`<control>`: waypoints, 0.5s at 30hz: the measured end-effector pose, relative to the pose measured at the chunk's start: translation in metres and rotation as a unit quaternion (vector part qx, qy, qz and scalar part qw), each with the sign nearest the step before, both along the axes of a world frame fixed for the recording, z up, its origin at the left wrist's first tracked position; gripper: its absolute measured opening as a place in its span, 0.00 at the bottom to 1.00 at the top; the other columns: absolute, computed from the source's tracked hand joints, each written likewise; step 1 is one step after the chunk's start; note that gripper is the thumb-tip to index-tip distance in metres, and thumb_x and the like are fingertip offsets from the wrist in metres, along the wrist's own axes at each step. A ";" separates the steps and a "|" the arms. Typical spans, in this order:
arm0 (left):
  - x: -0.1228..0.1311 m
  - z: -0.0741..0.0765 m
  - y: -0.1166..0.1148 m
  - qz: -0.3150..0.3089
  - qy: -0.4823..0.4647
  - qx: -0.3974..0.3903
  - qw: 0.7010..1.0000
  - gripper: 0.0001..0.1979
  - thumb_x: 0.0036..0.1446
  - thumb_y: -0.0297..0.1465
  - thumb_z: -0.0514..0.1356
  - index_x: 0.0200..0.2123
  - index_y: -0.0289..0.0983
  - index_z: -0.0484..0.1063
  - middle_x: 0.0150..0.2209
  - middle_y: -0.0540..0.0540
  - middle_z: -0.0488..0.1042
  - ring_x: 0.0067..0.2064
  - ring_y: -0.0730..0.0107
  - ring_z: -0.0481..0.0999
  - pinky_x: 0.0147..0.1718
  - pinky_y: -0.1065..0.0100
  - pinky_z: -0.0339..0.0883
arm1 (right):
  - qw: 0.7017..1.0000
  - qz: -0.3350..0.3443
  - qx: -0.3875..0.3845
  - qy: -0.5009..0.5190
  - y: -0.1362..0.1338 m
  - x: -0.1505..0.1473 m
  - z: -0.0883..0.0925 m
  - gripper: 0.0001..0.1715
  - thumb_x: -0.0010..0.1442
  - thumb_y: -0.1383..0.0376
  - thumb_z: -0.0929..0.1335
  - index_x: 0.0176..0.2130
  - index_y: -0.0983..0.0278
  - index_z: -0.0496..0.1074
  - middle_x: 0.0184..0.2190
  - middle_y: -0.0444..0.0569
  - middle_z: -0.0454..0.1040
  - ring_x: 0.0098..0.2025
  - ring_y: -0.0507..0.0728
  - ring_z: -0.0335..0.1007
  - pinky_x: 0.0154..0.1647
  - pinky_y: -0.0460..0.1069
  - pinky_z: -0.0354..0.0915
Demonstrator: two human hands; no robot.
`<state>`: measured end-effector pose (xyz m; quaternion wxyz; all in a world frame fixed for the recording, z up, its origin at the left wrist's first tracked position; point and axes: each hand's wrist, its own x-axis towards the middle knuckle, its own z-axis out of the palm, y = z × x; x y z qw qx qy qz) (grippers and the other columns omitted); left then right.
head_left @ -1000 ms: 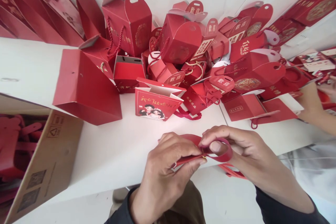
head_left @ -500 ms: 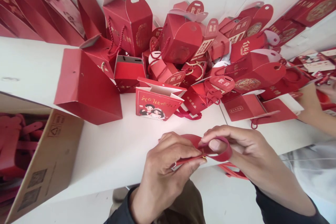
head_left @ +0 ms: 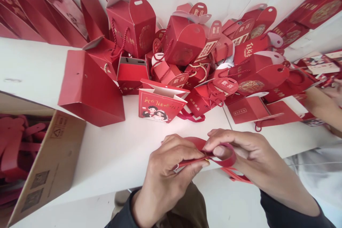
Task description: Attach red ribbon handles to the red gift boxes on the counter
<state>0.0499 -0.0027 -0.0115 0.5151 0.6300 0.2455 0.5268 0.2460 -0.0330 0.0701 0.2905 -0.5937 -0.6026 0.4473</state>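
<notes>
Between my hands is a dark red strap (head_left: pixel 231 155) bent into a loop, with a small gold fastener (head_left: pixel 206 156) where its ends meet. My left hand (head_left: pixel 171 171) pinches the strap's left part, thumb and fingers pressed together by the fastener. Curled through the loop, my right hand (head_left: pixel 240 153) grips the strap with thumb and fingertips close to the fastener. Just beyond my hands stands a red paper bag (head_left: pixel 160 103) with a cartoon couple on its front, its top open. Some of the strap is hidden behind my fingers.
Many red gift boxes (head_left: pixel 184 39) with rope handles crowd the white table (head_left: pixel 107 149). A plain red box (head_left: pixel 91 89) stands at left. A cardboard carton (head_left: pixel 61 149) holds red straps. At right, another person's arm (head_left: pixel 320 108) reaches among the boxes.
My hands keep nearly the same grip; the strap loop looks slightly narrower and lower. The other person's arm at right has shifted a little.
</notes>
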 end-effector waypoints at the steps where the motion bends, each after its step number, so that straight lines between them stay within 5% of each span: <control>1: 0.000 0.000 0.000 -0.001 0.001 0.000 1.000 0.04 0.60 0.24 0.71 0.39 0.35 0.83 0.36 0.47 0.83 0.40 0.70 0.81 0.46 0.68 0.73 | 1.000 0.004 0.000 0.000 0.000 0.000 0.000 0.05 0.69 0.56 0.73 0.42 0.50 0.83 0.38 0.40 0.83 0.40 0.52 0.79 0.41 0.41 0.71; 8: -0.001 -0.001 -0.001 0.001 0.016 0.004 1.000 0.03 0.62 0.27 0.70 0.40 0.37 0.82 0.38 0.48 0.83 0.40 0.70 0.81 0.45 0.67 0.73 | 1.000 -0.006 -0.002 0.015 0.001 0.001 -0.001 0.06 0.69 0.55 0.74 0.40 0.50 0.84 0.39 0.41 0.83 0.43 0.54 0.80 0.45 0.43 0.73; 15: 0.001 0.000 -0.001 0.008 0.028 0.004 1.000 0.03 0.62 0.27 0.70 0.40 0.37 0.82 0.38 0.48 0.83 0.40 0.70 0.81 0.45 0.66 0.73 | 0.998 -0.003 -0.052 0.045 0.000 0.001 -0.002 0.09 0.71 0.54 0.72 0.42 0.52 0.82 0.33 0.41 0.77 0.21 0.46 0.63 0.18 0.40 0.62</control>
